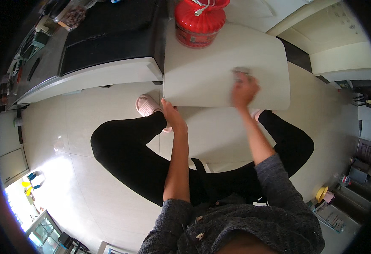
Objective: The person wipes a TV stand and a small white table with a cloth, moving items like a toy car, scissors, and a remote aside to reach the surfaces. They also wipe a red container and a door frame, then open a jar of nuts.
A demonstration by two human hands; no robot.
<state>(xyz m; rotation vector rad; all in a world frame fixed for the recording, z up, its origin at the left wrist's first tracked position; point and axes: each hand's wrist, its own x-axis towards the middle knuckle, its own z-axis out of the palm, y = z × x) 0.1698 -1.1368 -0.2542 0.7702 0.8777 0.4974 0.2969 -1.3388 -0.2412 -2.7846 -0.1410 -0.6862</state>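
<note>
In front of me stands a low white table [204, 79] with rounded corners. My right hand [246, 90] is over its right half, blurred by motion, with the fingers closed on a small greyish item [241, 70] that is too blurred to name. My left hand [172, 114] is at the table's near left corner, thumb up along the edge; its fingers are partly hidden below the tabletop. On the far left part of the table stands a red-topped plastic container [199, 23] with a white cable [201, 11] lying on top.
A dark-topped cabinet [109, 50] with a white front adjoins the table's left side, holding a jar [72, 17] and small items. A pale cabinet [341, 57] stands at the far right. My slippered feet [145, 105] are beside the table on the tiled floor [87, 177].
</note>
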